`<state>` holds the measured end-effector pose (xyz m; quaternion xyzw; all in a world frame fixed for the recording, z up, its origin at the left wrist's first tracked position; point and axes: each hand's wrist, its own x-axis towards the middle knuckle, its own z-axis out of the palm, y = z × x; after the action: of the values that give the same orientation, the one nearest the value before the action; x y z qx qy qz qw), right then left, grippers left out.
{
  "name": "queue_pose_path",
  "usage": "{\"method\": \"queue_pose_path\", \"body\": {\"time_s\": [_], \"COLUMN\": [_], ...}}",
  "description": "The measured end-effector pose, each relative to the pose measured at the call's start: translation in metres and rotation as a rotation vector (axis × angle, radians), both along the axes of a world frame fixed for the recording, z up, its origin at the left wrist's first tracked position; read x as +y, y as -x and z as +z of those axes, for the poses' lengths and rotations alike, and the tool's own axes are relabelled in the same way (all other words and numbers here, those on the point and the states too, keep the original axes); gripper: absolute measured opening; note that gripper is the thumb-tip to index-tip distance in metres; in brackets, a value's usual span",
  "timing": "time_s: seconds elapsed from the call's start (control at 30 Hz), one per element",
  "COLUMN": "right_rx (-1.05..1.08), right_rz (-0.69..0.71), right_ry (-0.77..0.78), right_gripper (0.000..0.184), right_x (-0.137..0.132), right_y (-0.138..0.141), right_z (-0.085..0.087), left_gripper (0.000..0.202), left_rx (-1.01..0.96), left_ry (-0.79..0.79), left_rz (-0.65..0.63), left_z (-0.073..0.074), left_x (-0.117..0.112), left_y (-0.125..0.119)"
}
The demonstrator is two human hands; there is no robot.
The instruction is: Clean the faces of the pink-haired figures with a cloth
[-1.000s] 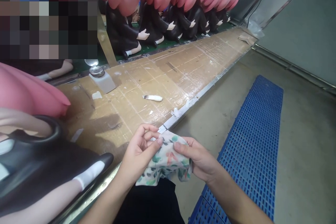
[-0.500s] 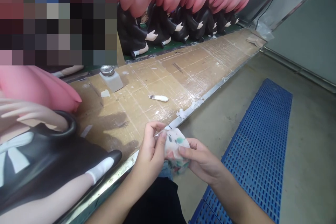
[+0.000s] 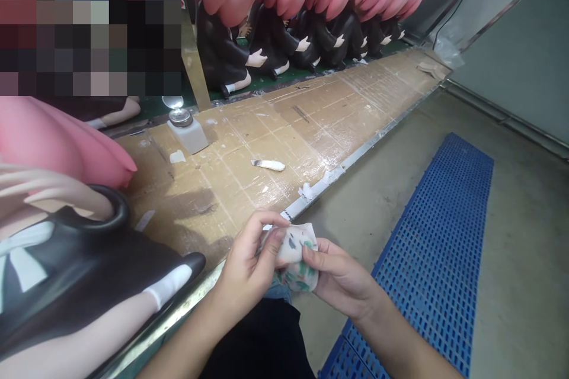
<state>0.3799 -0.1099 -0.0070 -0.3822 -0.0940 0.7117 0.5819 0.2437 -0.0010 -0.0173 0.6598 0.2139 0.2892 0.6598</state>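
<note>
Between my two hands is a white cloth (image 3: 299,254) with green, red and dark blotches, bunched and folded. My left hand (image 3: 255,249) pinches its left side between thumb and fingers. Its right edge is gripped by my right hand (image 3: 340,275), thumb on top and fingers behind. I hold it over the bench's near edge, in front of my lap. Left of my hands lies a large figure (image 3: 84,272) in a black dress with a white bow and pink hair. A white-handled blade (image 3: 268,164) rests on the bench beyond the cloth.
On the cardboard-covered bench (image 3: 320,112) stands a squat translucent bottle (image 3: 189,136) with its metal lid raised. Paper scraps (image 3: 306,190) lie along the metal edge. Several pink-haired figures (image 3: 226,47) line the back. A blue slatted mat (image 3: 431,237) lies on the floor at right.
The cloth has been turned and folded a little between my hands, its upper corner now squarer. Both hands stay on it. The bottle's lid shows raised more clearly as the view shifts slightly.
</note>
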Motion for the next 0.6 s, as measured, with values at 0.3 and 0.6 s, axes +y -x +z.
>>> {"method": "queue_pose_path", "body": {"time_s": [0.3,0.6], "right_rx": [0.177,0.078], "right_rz": [-0.198,-0.496], "right_ry": [-0.118,-0.204], "right_gripper": [0.032,0.038], "right_x": [-0.001,0.001], "right_y": [0.026,0.051], "right_z": [0.006,-0.006], "left_gripper": [0.013,0.02], "left_rx": [-0.065,0.114], "left_ry": [-0.296,-0.687], "left_rz": [-0.088,0.239], "left_z": [0.002,0.002], "left_x": [0.013,-0.025], "left_y": [0.006,-0.013]}}
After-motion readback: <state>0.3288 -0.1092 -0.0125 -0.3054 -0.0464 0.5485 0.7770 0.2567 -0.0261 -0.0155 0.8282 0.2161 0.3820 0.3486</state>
